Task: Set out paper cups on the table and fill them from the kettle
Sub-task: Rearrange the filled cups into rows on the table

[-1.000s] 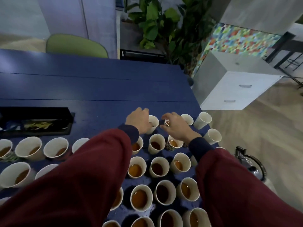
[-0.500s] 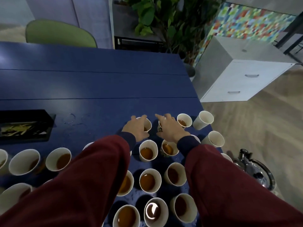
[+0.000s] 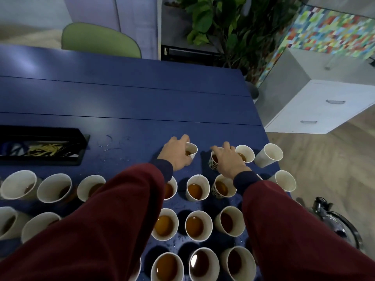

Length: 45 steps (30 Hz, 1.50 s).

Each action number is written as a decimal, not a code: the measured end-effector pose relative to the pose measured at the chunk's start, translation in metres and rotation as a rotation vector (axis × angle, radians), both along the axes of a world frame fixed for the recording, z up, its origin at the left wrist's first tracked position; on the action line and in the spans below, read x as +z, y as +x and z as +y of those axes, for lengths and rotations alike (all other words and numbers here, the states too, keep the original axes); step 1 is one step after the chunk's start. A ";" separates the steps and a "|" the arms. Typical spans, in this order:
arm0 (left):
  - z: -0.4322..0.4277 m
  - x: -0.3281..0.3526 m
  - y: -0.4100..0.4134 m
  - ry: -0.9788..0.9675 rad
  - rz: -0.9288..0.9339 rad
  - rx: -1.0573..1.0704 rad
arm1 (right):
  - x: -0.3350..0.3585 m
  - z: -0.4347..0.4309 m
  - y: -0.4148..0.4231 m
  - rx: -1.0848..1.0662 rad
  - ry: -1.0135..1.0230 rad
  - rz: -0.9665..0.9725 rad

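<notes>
Several white paper cups holding brown liquid stand in rows on the blue table (image 3: 142,102). My left hand (image 3: 176,154) grips a white cup (image 3: 191,149) in the far row. My right hand (image 3: 229,160) grips a patterned cup (image 3: 213,162) just to the right of it. Two more white cups (image 3: 245,153) (image 3: 268,155) stand further right in that row, the rightmost one looking empty. A metal kettle (image 3: 336,226) sits low at the right, off the table's edge, partly hidden by my right sleeve.
A black tray (image 3: 77,147) with yellowish strips lies at the left on the table. Water drops spot the tabletop near it. A green chair (image 3: 99,40) stands behind the table, a plant (image 3: 219,23) and a white drawer cabinet (image 3: 316,106) to the right.
Both hands have slid forward with their cups and settled in the far row. The view has tipped down and closer to the table.
</notes>
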State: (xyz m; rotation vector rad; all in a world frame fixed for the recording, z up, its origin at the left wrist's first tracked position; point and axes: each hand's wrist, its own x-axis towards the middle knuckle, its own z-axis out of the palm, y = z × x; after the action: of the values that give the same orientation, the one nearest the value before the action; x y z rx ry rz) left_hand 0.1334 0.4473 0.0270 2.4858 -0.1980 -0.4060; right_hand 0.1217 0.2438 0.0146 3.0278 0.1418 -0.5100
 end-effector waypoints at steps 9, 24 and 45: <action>0.035 0.024 0.010 -0.018 -0.113 0.056 | 0.017 0.031 -0.001 0.013 0.210 -0.053; 0.221 0.122 -0.097 0.012 -0.243 0.208 | 0.100 0.180 -0.070 0.279 0.464 -0.226; 0.560 0.130 -0.259 0.044 -0.237 0.387 | 0.119 0.521 -0.205 0.456 0.513 -0.160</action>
State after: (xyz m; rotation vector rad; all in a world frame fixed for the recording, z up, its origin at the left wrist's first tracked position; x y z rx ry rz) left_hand -0.1260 1.0070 0.1575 2.5338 0.1998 0.0460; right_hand -0.0834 0.7653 0.1336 3.3180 1.0723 -0.2106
